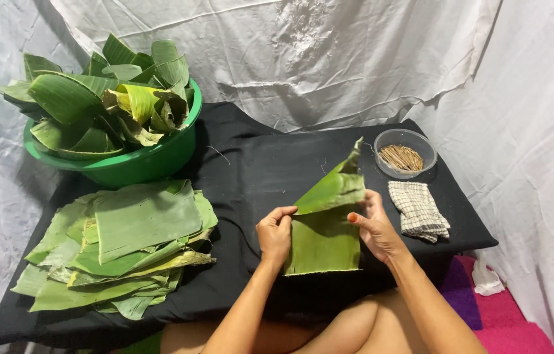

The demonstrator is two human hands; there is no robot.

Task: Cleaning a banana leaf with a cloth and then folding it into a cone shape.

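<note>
At the bottom centre of the frame, my left hand [275,233] was closed in a pinch on the left edge of a rectangular piece of green banana leaf [324,241], thumb over the top face. My right hand [376,226] was gripping the leaf's right edge, fingers curled behind it. The leaf lay just in front of me on the black cloth-covered table [257,170], its lower half flat and its upper half folded diagonally into a pointed flap rising toward the centre of the frame.

Risk noted: the fold ran across the leaf's ribs; in my judgement a hard crease or an uneven pull between the two grips could have split the leaf along its grain, and a slack pinch could have let the flap spring open.

To the left, in the lower left of the frame, sat a flat stack of cut green banana leaf sheets [126,242], well apart from my hands. To the right of my right hand lay a folded checked cloth [418,210], near but not touching. Beyond it, a clear round plastic bowl of thin brown sticks [402,157]. At the upper left, a green plastic basin heaped with curled banana leaves [110,105]. White sheeting [355,52] hung behind.
</note>
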